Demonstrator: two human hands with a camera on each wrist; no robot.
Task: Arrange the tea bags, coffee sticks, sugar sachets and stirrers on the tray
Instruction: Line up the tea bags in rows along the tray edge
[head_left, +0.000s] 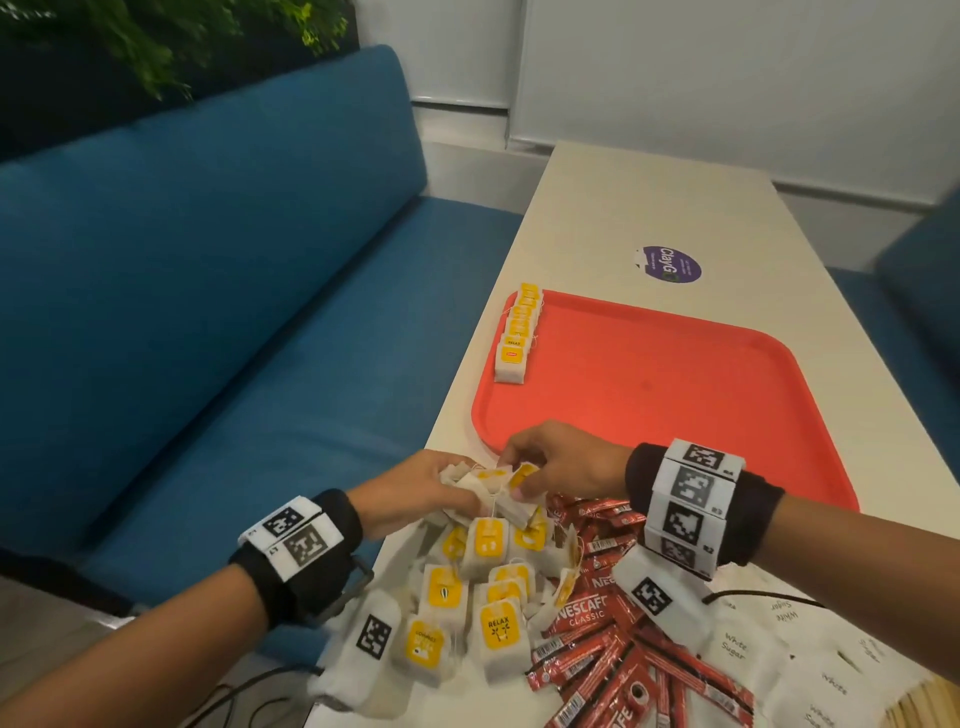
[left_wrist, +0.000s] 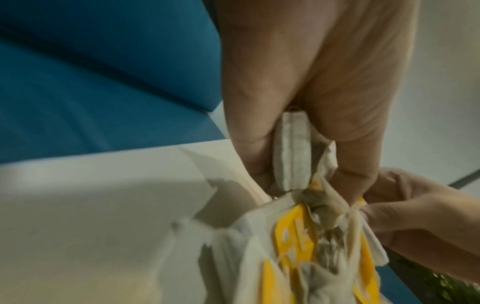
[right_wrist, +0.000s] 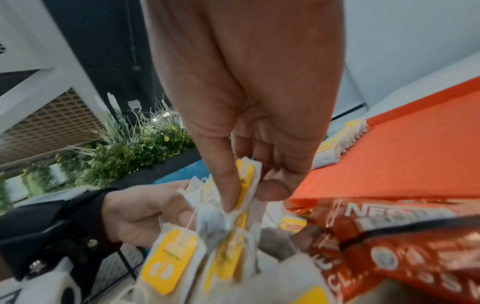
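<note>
A red tray lies on the white table, with a row of yellow-tagged tea bags along its left rim. Near the tray's front left corner both hands work on a tangled bunch of tea bags. My left hand grips several bags between thumb and fingers. My right hand pinches one tea bag by its yellow tag. More tea bags are heaped below the hands, red Nescafe coffee sticks beside them, white sugar sachets at the lower right.
A blue sofa runs along the table's left edge, with green plants behind it. A purple sticker sits on the table beyond the tray. Another blue seat stands at the right. Black cables hang by the left wrist.
</note>
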